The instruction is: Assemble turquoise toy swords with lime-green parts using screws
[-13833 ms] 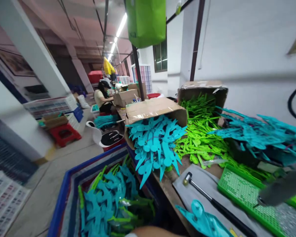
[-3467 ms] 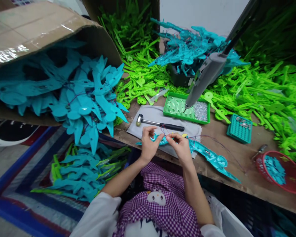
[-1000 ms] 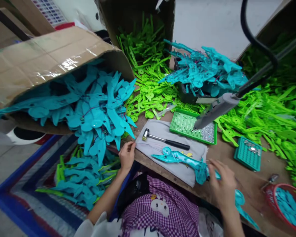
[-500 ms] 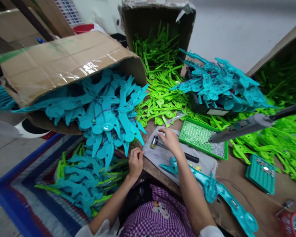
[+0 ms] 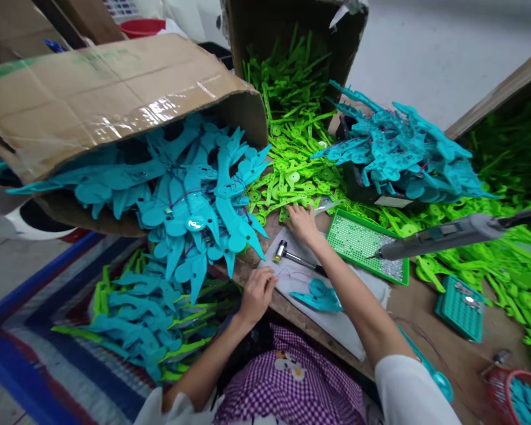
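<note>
My left hand [image 5: 257, 293] is at the table's front edge, its fingers pinched together where a thin reddish wire [image 5: 292, 273] ends. That wire leads over the grey cloth [image 5: 274, 289] towards a teal plastic piece [image 5: 317, 296], which my right forearm partly covers. My right hand [image 5: 302, 226] reaches past the cloth, fingers apart, at the near edge of the bright green plastic pieces [image 5: 287, 177]. Whether its fingertips grip a green piece is not clear. Between the hands lies a small hammer [image 5: 294, 257], its dark handle running under my right forearm.
A cardboard box [image 5: 115, 100] spills teal pieces at left. More teal pieces fill a black bin [image 5: 358, 186]. A green tray [image 5: 358, 239] of small metal parts sits under a grey power screwdriver [image 5: 442, 236]. A teal-green block [image 5: 460, 310] and red basket [image 5: 504, 389] stand at right.
My right hand has moved from above the hammer forward to the green pieces. My left hand has shifted slightly right and stays pinched. The view has also shifted a little.
</note>
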`<state>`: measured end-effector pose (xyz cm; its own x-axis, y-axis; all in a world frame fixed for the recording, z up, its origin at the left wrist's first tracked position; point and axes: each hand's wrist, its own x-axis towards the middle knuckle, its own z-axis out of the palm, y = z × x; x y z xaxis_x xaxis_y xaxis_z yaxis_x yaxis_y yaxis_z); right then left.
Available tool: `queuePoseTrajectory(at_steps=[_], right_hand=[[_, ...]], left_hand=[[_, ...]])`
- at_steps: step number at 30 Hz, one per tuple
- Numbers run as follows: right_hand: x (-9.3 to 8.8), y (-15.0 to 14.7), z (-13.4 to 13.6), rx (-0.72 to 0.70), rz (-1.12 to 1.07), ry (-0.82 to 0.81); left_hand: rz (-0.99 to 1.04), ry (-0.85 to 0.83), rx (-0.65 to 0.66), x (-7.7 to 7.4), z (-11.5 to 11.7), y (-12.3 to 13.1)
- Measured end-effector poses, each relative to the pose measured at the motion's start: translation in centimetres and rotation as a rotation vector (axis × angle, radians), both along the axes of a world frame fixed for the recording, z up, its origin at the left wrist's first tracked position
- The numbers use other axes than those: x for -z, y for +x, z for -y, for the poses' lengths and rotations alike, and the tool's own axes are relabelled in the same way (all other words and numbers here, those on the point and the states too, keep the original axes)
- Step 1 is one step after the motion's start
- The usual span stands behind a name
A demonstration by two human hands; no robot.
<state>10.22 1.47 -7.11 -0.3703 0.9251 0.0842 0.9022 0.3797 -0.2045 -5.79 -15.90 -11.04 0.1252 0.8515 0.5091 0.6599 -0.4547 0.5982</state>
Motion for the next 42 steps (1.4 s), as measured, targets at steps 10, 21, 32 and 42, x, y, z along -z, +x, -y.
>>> queuePoseTrajectory(at_steps=[10,21,32,42], right_hand=[[-4.1,1.3,0.5,0.162,-0.775,-0.065],[-7.0,8.0,11.5,0.064,-1.025,-0.238],[-3.2,13.0,17.6,-0.158,-0.816,-0.403],[-2.0,12.1,17.2,-0.167,-0.769,-0.454]], left_hand=[[-0.122,-0.219,0.214,-0.1,-4.5,4.7],[0.128,-0.324,0.331,-5.4,-3.1,3.4],[1.145,-1.017,0.197,-6.8,3.2,1.5],[0.061,-0.634,0.194,-4.7,2.1,3.7]])
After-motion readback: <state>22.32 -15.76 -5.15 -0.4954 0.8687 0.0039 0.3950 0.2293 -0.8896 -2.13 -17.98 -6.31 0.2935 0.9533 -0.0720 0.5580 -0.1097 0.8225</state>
